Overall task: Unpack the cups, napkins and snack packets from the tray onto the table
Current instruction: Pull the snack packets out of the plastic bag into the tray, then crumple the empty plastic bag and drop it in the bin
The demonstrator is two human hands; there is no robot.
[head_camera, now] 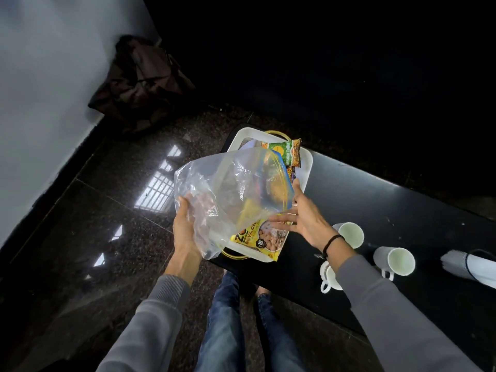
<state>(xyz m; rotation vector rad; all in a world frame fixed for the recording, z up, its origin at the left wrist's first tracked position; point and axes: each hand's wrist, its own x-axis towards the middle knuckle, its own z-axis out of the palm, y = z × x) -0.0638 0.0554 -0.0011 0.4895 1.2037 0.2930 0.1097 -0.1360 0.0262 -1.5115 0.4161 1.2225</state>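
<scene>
Head view. A clear zip bag (228,194) is held above the white tray (306,167), which sits at the left end of the dark counter (375,210). The left hand (185,226) grips the bag's crumpled closed end; the right hand (303,216) is spread, fingers extended, touching the bag's blue-and-yellow zip mouth rather than clamped on it. The bag's long axis runs from the left hand toward the right hand and the tray, mouth facing the far right.

Snack packets remain in the tray: a yellow packet (265,240) at the near end, overhanging the rim just beneath the right hand, and a green packet (287,154) at the far end. Something yellowish shows through the film; whether it lies inside the bag or in the tray beneath cannot be told.

Three white cups (349,234) (394,261) (328,277) already stand on the counter to the right, the nearest partly hidden by the right sleeve, with rolled napkins (467,267) beyond. The yellow packet lies closest to the right hand, so that hand is probably better placed for the next pick-up, carrying rightward toward the cups.
</scene>
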